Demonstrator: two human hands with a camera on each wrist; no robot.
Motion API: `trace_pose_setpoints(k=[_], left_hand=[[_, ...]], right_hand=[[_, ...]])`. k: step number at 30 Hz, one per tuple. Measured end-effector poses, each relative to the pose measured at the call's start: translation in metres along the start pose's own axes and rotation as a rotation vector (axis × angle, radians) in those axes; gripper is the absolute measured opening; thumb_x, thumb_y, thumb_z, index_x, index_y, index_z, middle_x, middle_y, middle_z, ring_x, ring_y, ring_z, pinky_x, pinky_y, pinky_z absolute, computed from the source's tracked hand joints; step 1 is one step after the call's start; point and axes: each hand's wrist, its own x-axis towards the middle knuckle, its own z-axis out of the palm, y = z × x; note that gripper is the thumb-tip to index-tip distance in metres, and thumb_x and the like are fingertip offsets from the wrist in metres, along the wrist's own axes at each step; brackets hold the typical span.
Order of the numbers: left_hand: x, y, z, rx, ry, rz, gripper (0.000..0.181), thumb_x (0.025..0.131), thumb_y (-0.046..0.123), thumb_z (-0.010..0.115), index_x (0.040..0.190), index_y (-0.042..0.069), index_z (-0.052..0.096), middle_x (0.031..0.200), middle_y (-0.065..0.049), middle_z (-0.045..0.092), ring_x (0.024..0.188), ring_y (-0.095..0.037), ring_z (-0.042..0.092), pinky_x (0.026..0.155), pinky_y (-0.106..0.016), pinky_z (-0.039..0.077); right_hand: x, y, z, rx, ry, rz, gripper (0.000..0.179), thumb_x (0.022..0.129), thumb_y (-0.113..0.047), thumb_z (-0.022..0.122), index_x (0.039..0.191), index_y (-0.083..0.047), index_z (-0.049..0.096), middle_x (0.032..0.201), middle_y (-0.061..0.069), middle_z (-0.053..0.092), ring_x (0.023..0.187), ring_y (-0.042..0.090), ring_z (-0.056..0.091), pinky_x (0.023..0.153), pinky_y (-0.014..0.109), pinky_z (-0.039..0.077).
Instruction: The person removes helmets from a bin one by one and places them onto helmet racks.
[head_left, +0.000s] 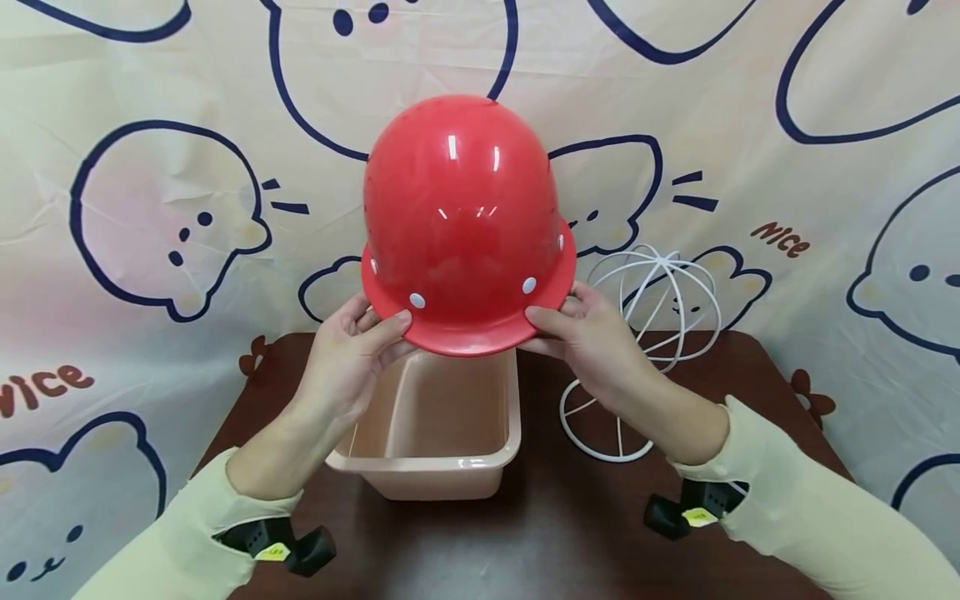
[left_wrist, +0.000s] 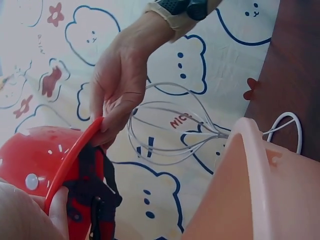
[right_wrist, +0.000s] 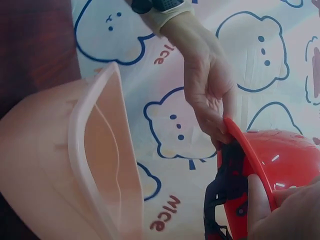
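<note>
A red hard hat [head_left: 461,208] is held up in front of the printed backdrop, its brim low and facing me. My left hand [head_left: 348,354] pinches the brim at its left side, thumb on top and fingers beneath. On the opposite side my right hand [head_left: 592,337] pinches the brim the same way. Dark straps and an inner harness [left_wrist: 92,187] show under the shell in the left wrist view. Below the hat stands a beige plastic bin [head_left: 427,471], its back part hidden by the hat.
Behind my right forearm a white wire stand [head_left: 663,262] with a round cage top and ring base rises from the dark brown table [head_left: 577,550]. A cartoon-printed cloth [head_left: 195,75] hangs behind and along both sides of the table.
</note>
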Motion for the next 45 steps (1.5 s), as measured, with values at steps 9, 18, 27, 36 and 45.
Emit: trace_pose_setpoints(k=[9,18,27,36,45], left_hand=[[0.001,0.007,0.026,0.033,-0.027,0.001,0.057,0.100,0.005,0.063,0.153,0.010,0.043,0.140,-0.012,0.059,0.110,-0.022,0.071,0.093,-0.033,0.057],[0.005,0.003,0.064,-0.021,-0.088,0.059,0.051,0.098,-0.002,0.063,0.146,0.008,0.051,0.132,-0.015,0.064,0.105,-0.024,0.072,0.088,-0.035,0.059],[0.012,-0.009,0.108,-0.096,-0.103,0.045,0.045,0.096,-0.009,0.061,0.140,0.001,0.053,0.124,-0.020,0.065,0.094,-0.021,0.073,0.081,-0.034,0.061],[0.013,-0.025,0.139,-0.103,-0.156,-0.006,0.049,0.095,-0.008,0.064,0.141,0.003,0.051,0.124,-0.017,0.065,0.107,-0.032,0.071,0.083,-0.038,0.061],[0.013,-0.046,0.152,-0.054,-0.175,-0.047,0.050,0.094,-0.003,0.068,0.140,0.010,0.053,0.120,-0.011,0.068,0.101,-0.030,0.074,0.083,-0.037,0.061]], right_hand=[[-0.012,-0.030,-0.022,-0.079,-0.020,-0.004,0.060,0.100,-0.008,0.065,0.152,-0.006,0.035,0.137,0.016,0.062,0.108,0.022,0.072,0.091,0.033,0.057],[-0.025,-0.041,-0.059,-0.067,0.011,0.030,0.070,0.095,-0.016,0.073,0.154,-0.008,0.036,0.126,0.003,0.068,0.104,0.019,0.073,0.089,0.030,0.058],[-0.037,-0.038,-0.111,0.024,-0.033,-0.028,0.041,0.101,-0.004,0.061,0.139,-0.012,0.051,0.118,0.003,0.074,0.097,0.022,0.075,0.082,0.030,0.061],[-0.051,-0.030,-0.154,-0.029,0.021,0.022,0.043,0.102,-0.003,0.058,0.141,-0.019,0.048,0.124,-0.003,0.069,0.100,0.022,0.074,0.082,0.030,0.060],[-0.059,-0.019,-0.177,0.008,0.032,0.088,0.039,0.103,-0.002,0.055,0.132,-0.027,0.060,0.121,-0.005,0.070,0.099,0.023,0.074,0.081,0.032,0.061]])
